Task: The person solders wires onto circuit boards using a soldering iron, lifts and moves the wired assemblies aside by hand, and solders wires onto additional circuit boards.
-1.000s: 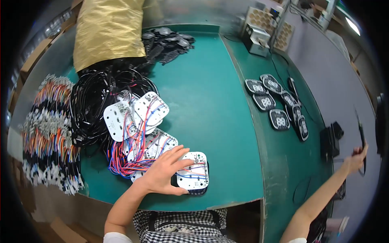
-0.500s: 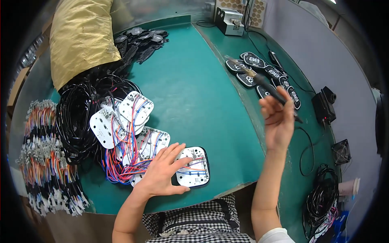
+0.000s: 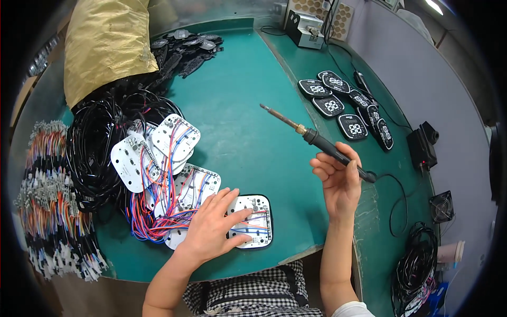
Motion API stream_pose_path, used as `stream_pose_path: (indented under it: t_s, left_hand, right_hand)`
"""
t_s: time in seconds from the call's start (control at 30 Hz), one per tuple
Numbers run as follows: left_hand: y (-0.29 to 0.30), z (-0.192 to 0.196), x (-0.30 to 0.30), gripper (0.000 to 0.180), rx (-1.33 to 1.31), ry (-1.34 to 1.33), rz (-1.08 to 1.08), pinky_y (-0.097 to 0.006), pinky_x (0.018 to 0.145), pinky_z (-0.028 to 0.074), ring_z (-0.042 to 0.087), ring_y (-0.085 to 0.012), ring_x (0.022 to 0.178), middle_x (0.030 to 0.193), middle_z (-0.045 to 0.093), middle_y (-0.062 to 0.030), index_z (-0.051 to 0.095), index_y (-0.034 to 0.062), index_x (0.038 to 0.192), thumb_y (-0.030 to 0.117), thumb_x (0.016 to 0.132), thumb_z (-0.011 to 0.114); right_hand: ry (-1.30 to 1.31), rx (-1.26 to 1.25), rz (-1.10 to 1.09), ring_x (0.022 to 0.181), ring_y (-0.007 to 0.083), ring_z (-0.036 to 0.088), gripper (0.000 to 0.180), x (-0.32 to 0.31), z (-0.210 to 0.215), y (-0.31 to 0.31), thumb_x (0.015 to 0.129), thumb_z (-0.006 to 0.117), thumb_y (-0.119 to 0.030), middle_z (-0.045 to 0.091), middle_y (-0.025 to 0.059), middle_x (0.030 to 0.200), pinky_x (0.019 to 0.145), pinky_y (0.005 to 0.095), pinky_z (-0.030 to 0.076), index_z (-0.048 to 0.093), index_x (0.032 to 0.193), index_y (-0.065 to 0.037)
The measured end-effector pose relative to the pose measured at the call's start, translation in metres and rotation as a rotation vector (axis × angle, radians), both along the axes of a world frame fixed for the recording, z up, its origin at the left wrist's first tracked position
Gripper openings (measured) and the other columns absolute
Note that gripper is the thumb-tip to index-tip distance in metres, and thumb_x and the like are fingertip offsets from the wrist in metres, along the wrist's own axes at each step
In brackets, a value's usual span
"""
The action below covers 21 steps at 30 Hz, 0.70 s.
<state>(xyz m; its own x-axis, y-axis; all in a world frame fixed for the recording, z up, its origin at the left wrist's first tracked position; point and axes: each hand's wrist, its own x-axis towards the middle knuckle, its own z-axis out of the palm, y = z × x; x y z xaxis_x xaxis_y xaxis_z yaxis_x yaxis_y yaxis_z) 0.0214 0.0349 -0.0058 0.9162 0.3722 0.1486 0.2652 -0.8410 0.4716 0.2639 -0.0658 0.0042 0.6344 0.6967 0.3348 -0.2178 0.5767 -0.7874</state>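
Observation:
Held up over the right side of the table is a soldering iron (image 3: 322,142), gripped at its black handle by my right hand (image 3: 339,185). Its bare tip points up and left. My left hand (image 3: 211,224) lies with fingers spread across the near edge of the table. Its thumb and index finger rest on a white circuit board (image 3: 261,205) seated in a black-rimmed housing, with red, blue and orange wires on it. Left of that hand, more white circuit boards (image 3: 177,138) lie piled on each other, trailing bundled red and blue wires (image 3: 150,227).
Coiled black cables (image 3: 92,158) spill from a yellow sack (image 3: 108,47). Bundled coloured leads (image 3: 55,206) line the far left. At right lie several black display panels (image 3: 352,127), a black box (image 3: 421,145), a small fan (image 3: 441,206) and a cable coil (image 3: 414,264). A metal device (image 3: 304,30) stands behind.
My right hand has brought the soldering iron left and down, away from the display panels. My left hand stays on the board, its thumb now lying on the board's surface.

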Motion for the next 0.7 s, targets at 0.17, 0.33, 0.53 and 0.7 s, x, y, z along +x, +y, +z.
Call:
stream_pose_path:
  t_s: [0.17,0.33,0.53,0.7]
  left_hand:
    - [-0.011,0.0,0.003,0.055,0.025,-0.031,0.027,-0.046,0.098,0.035,0.042,-0.0378,0.121,0.131,0.044,-0.0194,0.062,0.0144,0.113,0.035,0.064,0.077]
    - [-0.018,-0.006,0.006,0.056,0.141,-0.072,0.192,-0.046,0.094,0.035,0.043,-0.0367,0.117,0.129,0.044,-0.0218,0.059,0.0095,0.114,0.036,0.067,0.074]
    - [-0.01,-0.008,0.008,0.054,0.055,-0.119,0.155,-0.046,0.098,0.034,0.041,-0.0353,0.12,0.128,0.046,-0.0144,0.06,0.0073,0.11,0.032,0.065,0.077]
    - [-0.008,-0.006,0.008,0.054,-0.009,-0.125,0.166,-0.046,0.097,0.034,0.041,-0.0351,0.12,0.126,0.049,-0.0126,0.061,0.0065,0.108,0.032,0.064,0.078]
  right_hand:
    - [-0.028,0.095,-0.052,0.072,0.0146,0.056,0.033,-0.008,-0.004,-0.002,0.081,0.07,-0.021,0.056,0.0075,0.083,0.063,0.0244,0.046,0.049,0.1,-0.005]
    - [-0.141,-0.039,-0.161,0.063,0.0091,0.045,0.037,-0.001,-0.013,-0.009,0.077,0.073,-0.022,0.049,0.0016,0.076,0.056,0.0211,0.037,0.051,0.101,-0.004]
    - [-0.191,-0.204,-0.161,0.059,0.0092,0.048,0.032,-0.001,-0.015,-0.017,0.079,0.067,-0.021,0.053,0.0033,0.071,0.053,0.0214,0.038,0.055,0.1,0.001]
    - [-0.134,-0.188,-0.047,0.055,0.0091,0.046,0.031,-0.008,-0.013,-0.014,0.079,0.069,-0.023,0.052,0.0035,0.068,0.05,0.0226,0.037,0.054,0.094,0.0]
